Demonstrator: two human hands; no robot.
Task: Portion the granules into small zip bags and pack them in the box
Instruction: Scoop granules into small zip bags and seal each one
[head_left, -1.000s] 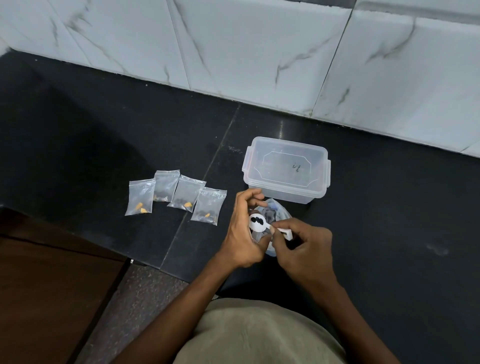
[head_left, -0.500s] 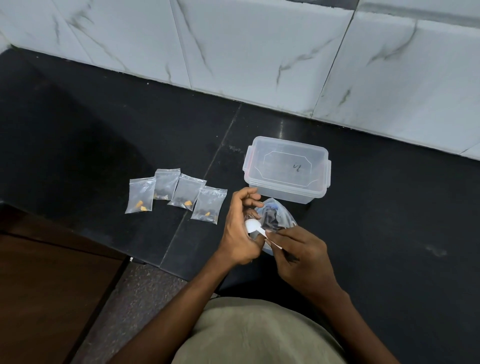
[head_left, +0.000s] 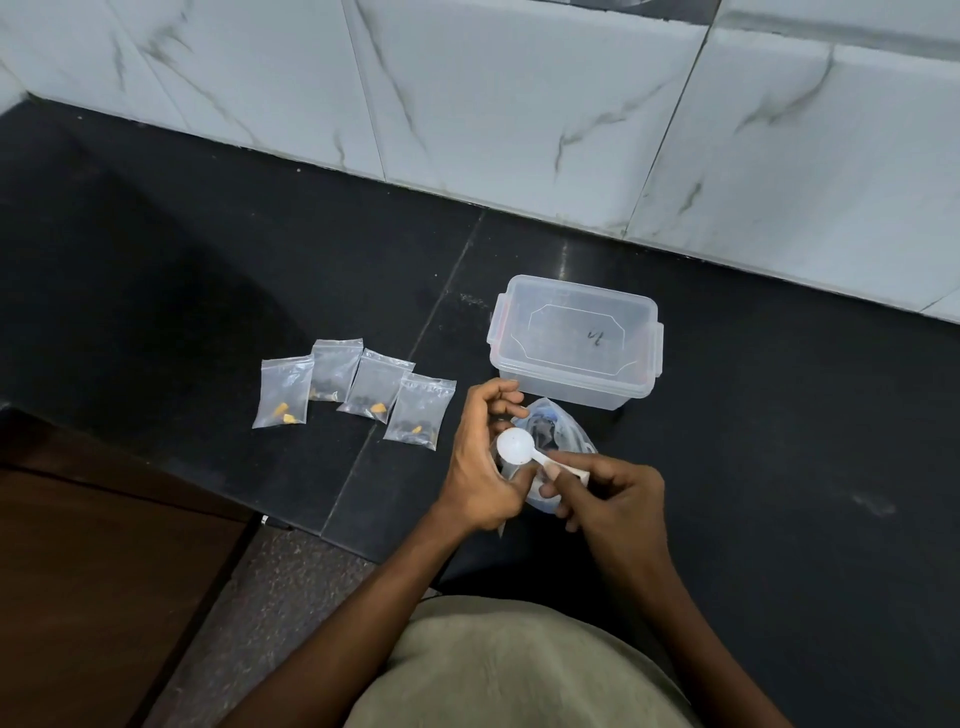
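Observation:
My right hand (head_left: 605, 496) pinches the handle of a small white scoop (head_left: 516, 446), whose bowl looks empty and hangs over the hands. My left hand (head_left: 480, 462) holds a small clear zip bag, mostly hidden behind its fingers. Under both hands lies a larger clear bag of dark granules (head_left: 558, 431). Several small zip bags (head_left: 358, 392) with dark and orange granules lie in a row to the left. A clear plastic box (head_left: 574, 340) with its lid on stands just behind the hands.
Everything sits on a black stone counter (head_left: 208, 270) backed by a white marble-tiled wall (head_left: 519, 104). The counter's front edge drops to a brown wooden surface (head_left: 93, 597) at lower left.
The scoop held dark granules a second ago, tipped down at my left hand's bag, and now sits level with an empty bowl. Both hands stay in place.

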